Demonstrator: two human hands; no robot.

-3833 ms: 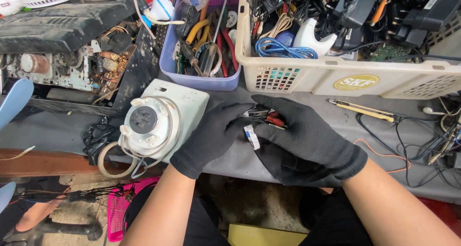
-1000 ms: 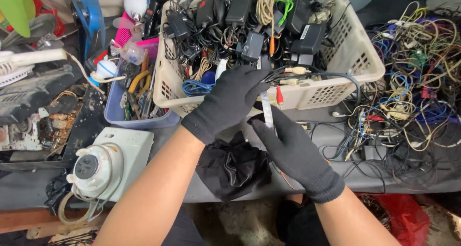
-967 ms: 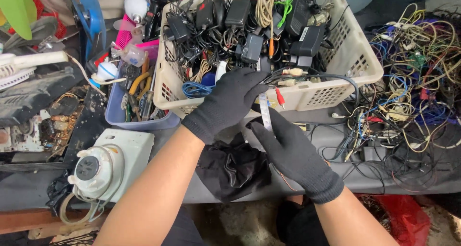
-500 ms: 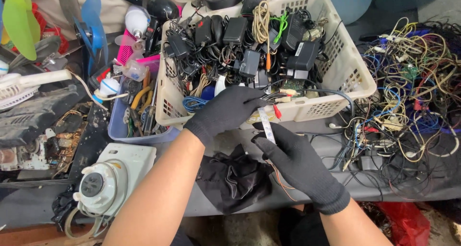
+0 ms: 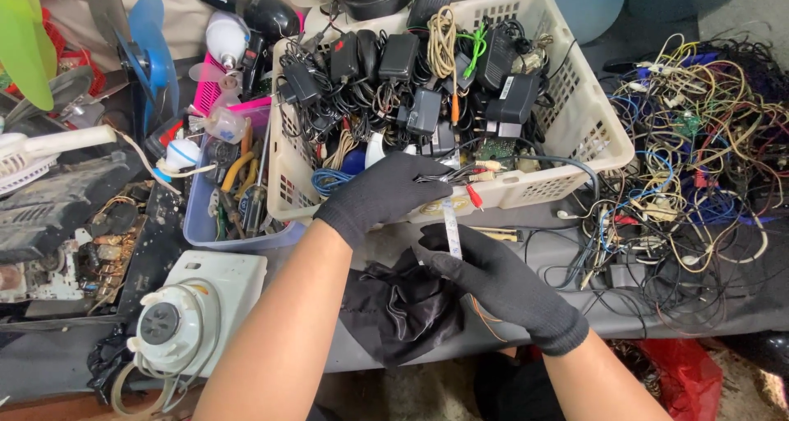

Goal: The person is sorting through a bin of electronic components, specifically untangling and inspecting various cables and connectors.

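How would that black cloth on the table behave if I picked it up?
The black cloth lies crumpled in folds, so it would likely hang limp. It looks thin, so probably light. One edge droops past the table edge, so a push might slide it off.

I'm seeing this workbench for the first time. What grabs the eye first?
Two black-gloved hands meet at centre, the left hand and right hand pinching a thin white strip. Behind them sits a white basket crammed with black adapters; a wire tangle sprawls at right.

Bright even daylight, soft faint shadows, sharp centre, slight stretch and blur toward the corners
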